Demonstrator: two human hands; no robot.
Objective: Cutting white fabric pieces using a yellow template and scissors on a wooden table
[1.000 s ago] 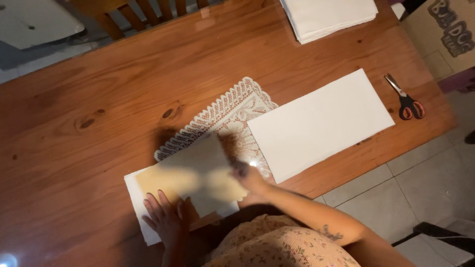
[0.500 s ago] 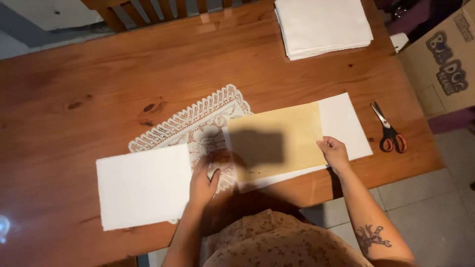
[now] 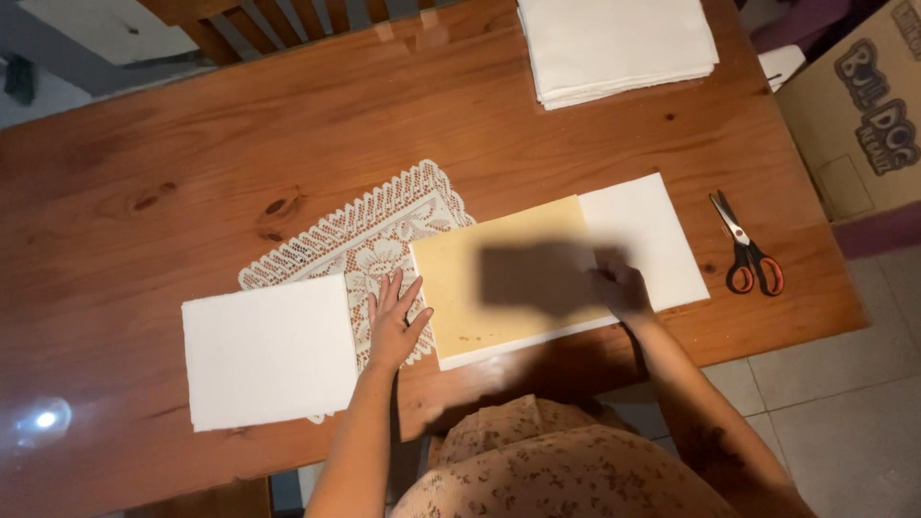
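Note:
A white lace doily (image 3: 360, 230) lies on the wooden table (image 3: 192, 163). My left hand (image 3: 393, 321) rests flat on the doily, fingers apart, between a white square sheet (image 3: 269, 350) on the left and a yellowish card (image 3: 480, 288) on the right. The yellowish card lies on top of a larger white sheet (image 3: 648, 235). My right hand (image 3: 619, 288) presses down on the right part of the yellowish card, in dark shadow; whether it grips the card I cannot tell.
Red-handled scissors (image 3: 743, 249) lie near the table's right edge. A stack of white sheets (image 3: 619, 43) sits at the far side. A cardboard box (image 3: 863, 115) stands on the floor to the right. Chair backs (image 3: 278, 19) show beyond the table.
The yellowish card was carried from the left white sheet across to the right white sheet. My left hand moved onto the doily and my right hand now presses the card.

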